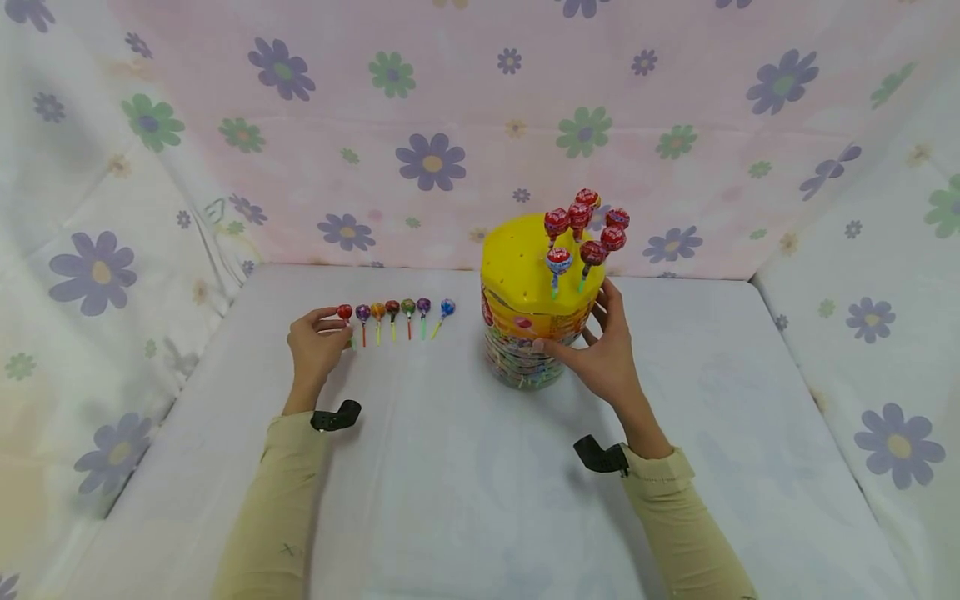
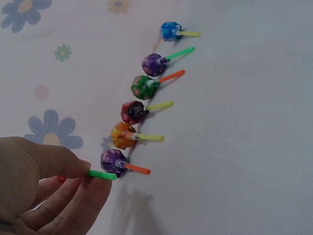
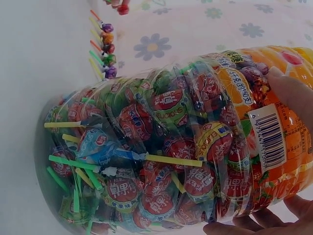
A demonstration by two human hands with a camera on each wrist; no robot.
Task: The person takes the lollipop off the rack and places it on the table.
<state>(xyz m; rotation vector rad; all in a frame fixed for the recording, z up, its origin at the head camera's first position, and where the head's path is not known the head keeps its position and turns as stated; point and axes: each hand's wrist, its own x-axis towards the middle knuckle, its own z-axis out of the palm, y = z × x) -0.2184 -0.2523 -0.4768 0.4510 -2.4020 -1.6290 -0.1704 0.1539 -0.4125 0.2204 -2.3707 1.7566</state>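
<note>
At the left end of a row of lollipops, my left hand (image 1: 317, 343) pinches a red lollipop (image 1: 344, 312) by its green stick; the left wrist view shows that stick (image 2: 102, 175) between thumb and fingers. My right hand (image 1: 600, 354) holds the side of a clear plastic jar (image 1: 517, 360) with a yellow lid (image 1: 517, 262). Thumb and fingers spread around its orange label (image 3: 288, 137). Wrapped lollipops fill the jar, as the right wrist view shows. Several more lollipops (image 1: 579, 215) stand upright in the lid's right side, sticks down.
Beside the left hand, several lollipops lie in a row on the white table, from a purple one (image 1: 363, 313) to a blue one (image 1: 447, 307). A flowered cloth (image 1: 450, 100) hangs behind the table (image 1: 450, 500) and at both sides.
</note>
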